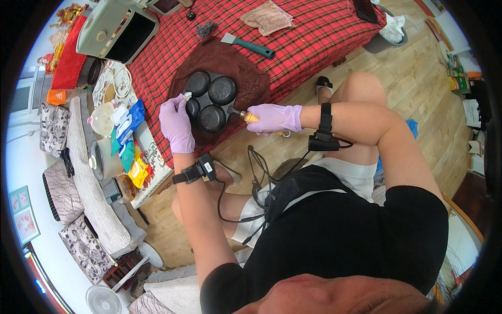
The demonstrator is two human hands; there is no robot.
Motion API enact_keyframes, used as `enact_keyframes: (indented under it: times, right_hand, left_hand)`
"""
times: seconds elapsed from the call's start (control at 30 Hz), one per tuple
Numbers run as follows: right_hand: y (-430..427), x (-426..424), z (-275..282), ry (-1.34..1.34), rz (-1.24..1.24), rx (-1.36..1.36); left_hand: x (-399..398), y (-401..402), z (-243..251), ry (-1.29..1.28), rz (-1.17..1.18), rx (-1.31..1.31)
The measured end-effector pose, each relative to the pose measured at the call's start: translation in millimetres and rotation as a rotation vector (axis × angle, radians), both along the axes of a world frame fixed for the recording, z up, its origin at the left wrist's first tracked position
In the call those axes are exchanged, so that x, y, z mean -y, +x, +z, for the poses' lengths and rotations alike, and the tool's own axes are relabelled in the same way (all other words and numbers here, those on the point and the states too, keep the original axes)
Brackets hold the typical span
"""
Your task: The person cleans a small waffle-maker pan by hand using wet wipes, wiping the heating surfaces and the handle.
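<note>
A black pan with several round wells (222,91) lies on a dark brown cloth (251,74) at the table's edge. My gloved right hand (270,117) is closed around its wooden handle (250,117). My left hand (176,121), in a lilac glove, pinches a small white wad (188,95) against the pan's far-left rim, beside two of the wells. Beyond the pan, a scraper with a green handle (253,47) rests partly on the brown cloth, near a grey scouring pad (206,28).
A red checked tablecloth (310,35) covers the table. A folded cloth (268,17) lies towards the back. At the left stand a pale green toaster oven (117,31), wipe packs (131,121) and a lidded pot (106,159). Black cables (262,172) hang before my lap.
</note>
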State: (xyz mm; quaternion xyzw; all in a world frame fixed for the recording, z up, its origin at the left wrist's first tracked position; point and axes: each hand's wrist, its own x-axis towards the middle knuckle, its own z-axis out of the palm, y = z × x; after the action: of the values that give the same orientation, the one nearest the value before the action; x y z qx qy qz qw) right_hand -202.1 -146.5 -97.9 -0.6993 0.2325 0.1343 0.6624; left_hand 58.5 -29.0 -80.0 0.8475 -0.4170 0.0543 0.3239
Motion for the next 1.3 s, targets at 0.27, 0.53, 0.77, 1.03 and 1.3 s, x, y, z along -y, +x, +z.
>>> enact_keyframes:
  times: [0.27,0.53,0.77,1.03,1.3]
  right_hand:
    - [1,2,-8,-0.017,-0.003,0.014]
    - [2,0,-7,-0.02,0.009,-0.006]
    - [0,1,-7,0.0,-0.005,0.025]
    - [1,2,-6,-0.006,0.01,0.019]
    - [2,2,-3,-0.019,0.008,0.02]
  left_hand:
    - [-19,-21,10,0.083,-0.102,0.048]
    - [-36,-25,4,0.002,-0.098,-0.125]
    - [-16,12,-9,-0.007,-0.017,-0.106]
    - [-11,10,-6,-0.014,-0.003,-0.06]
    - [-39,-16,0,-0.062,-0.09,-0.138]
